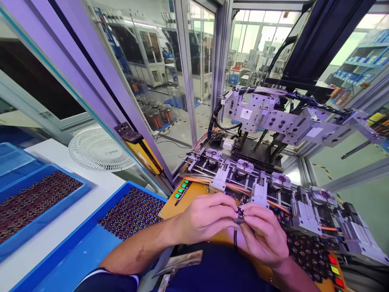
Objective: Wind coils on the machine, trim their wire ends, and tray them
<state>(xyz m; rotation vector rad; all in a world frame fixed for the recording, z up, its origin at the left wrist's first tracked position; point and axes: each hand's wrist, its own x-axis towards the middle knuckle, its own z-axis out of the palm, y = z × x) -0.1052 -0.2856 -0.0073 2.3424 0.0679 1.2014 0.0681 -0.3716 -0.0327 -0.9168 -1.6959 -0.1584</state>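
In front of my body, above the yellow machine panel (194,196), both hands meet at a small dark part with a shiny metallic side (240,216). My left hand (208,215) pinches it from the left between thumb and fingertips. From the right, the fingertips of my right hand (263,232) close on the same part. The fingers cover much of it, so its exact kind does not show. Just beyond my hands is a row of metal fixtures, one with a round clamp (244,165) bearing a small reddish part.
Left of my arm, a blue tray (91,243) holds many small dark coil-like parts (130,213). Another filled blue tray (86,187) and a white fan (101,150) are further left. Dark parts (306,255) lie by coloured buttons at right. A machine head (273,117) overhangs the fixtures.
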